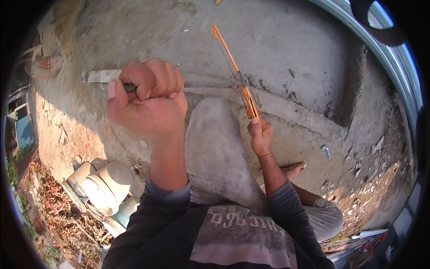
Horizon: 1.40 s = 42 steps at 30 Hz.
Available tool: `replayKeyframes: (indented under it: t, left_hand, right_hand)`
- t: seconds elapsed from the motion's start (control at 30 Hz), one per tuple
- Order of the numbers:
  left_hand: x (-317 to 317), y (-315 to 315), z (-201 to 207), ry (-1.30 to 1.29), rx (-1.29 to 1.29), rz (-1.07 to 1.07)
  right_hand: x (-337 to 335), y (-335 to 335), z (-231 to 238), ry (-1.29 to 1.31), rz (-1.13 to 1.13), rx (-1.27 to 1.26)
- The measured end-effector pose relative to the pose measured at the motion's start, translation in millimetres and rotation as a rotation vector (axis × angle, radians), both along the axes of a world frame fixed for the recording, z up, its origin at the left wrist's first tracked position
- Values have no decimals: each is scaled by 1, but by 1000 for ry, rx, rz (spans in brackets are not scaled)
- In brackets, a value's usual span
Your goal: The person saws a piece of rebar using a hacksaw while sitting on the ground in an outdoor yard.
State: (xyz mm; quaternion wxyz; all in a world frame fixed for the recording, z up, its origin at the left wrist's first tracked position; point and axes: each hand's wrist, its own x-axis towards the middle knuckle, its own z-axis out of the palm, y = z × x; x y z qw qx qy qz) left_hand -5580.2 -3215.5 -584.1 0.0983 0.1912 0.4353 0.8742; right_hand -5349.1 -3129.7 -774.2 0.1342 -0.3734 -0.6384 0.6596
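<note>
The left hand (148,101) is raised close to the camera, clenched in a tight fist, thumb pointing left, forearm upright. The right hand (260,134) sits lower and farther out, fingers curled shut, wrist straight.

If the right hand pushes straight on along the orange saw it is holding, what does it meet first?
Probably the grey concrete strip that the orange hacksaw lies across, beyond the right hand; then bare cement floor. Depth is hard to judge here.

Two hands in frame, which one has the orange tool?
The right hand: it grips the lower end of the orange-framed hacksaw, whose blade runs up across the concrete slab. The left hand is instead fisted around a dark thin rod.
</note>
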Motion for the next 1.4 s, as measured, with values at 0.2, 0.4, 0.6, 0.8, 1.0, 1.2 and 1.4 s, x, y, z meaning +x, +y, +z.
replayKeyframes:
  t: [0.2,0.4,0.6,0.8,1.0,1.2,1.4]
  left_hand:
    - [-5,-11,-7,-140,-25,174]
    - [-8,-6,-2,-116,2,164]
    - [-18,-5,-3,-92,0,131]
    - [-52,-39,-22,-218,-8,227]
    - [-72,-44,-32,-321,-65,362]
    - [-70,-30,-22,-308,-112,384]
    - [-52,10,-8,-252,-167,292]
  right_hand:
    - [52,-11,29,-6,-56,-116]
    - [3,20,14,-27,-41,-94]
    - [2,29,1,49,-133,-243]
    - [1,28,14,88,-245,-283]
    - [-1,22,12,64,-91,-151]
    - [15,3,21,-24,-72,-70]
    - [-18,28,16,-57,-117,-245]
